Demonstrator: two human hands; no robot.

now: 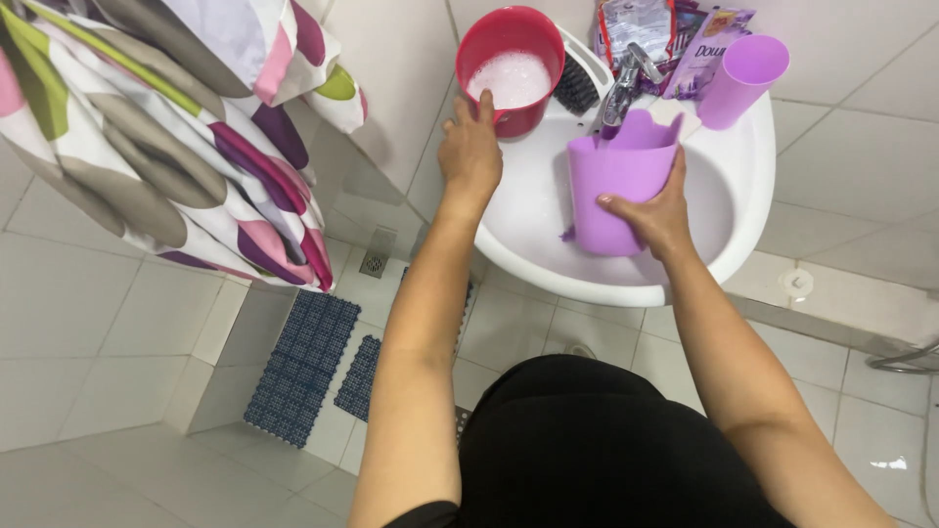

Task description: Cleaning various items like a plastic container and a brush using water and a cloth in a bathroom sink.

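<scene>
Lilac plastic jug (618, 191) standing upright in the white washbasin (743, 210), long axis vertical, mouth up under the tap (620, 93). Clamped at its lower right side by the right hand (653, 217), thumb across the front. Left hand (470, 150) resting on the rim of the red bucket (509, 68) full of suds, fingers loosely together, index stretched forward. Behind: black scrub brush (577, 86), purple cup (740, 78) tilted, detergent pouches (675, 44).
</scene>
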